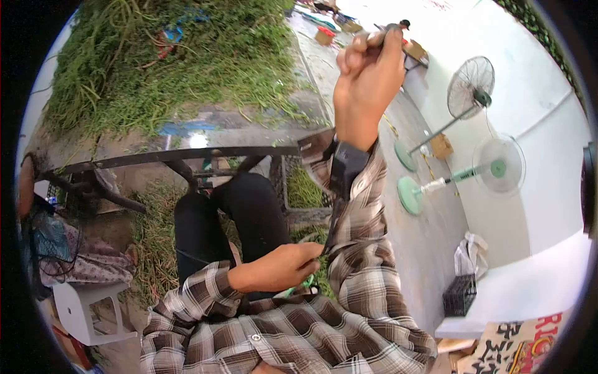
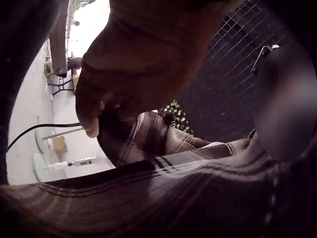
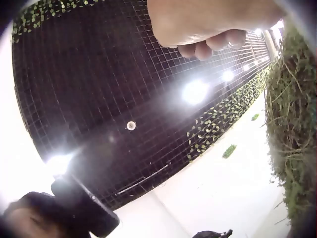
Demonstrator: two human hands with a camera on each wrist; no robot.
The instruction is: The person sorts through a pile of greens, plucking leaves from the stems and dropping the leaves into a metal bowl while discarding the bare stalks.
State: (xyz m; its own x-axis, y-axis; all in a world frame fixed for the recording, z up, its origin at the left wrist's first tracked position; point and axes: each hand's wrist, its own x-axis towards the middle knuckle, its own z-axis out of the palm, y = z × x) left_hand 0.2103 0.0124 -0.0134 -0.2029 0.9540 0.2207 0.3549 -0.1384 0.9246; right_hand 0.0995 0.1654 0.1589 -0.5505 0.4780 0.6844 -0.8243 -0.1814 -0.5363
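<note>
The right hand (image 1: 370, 81) is raised at upper centre-right in the head view, fingers bent toward the thumb; nothing held can be made out. A black wrist device (image 1: 349, 165) sits over its plaid cuff, and a black cable (image 1: 337, 218) runs down the sleeve. Low across the lap, the left hand (image 1: 274, 268) pinches that cable beside the right sleeve (image 1: 367, 262). The left wrist view shows the left hand (image 2: 143, 59) with curled fingers and the cable (image 2: 44, 126) meeting them. Seen from the right wrist, the right hand (image 3: 213, 25) has bent fingers.
Green stems (image 1: 187, 68) are heaped on the table (image 1: 224, 134) in front. More stems (image 1: 156, 249) lie on the floor beside a white stool (image 1: 93, 311). Two standing fans (image 1: 470, 87) (image 1: 497, 168), a black crate (image 1: 460, 296) and a white sack (image 1: 471, 255) are at the right.
</note>
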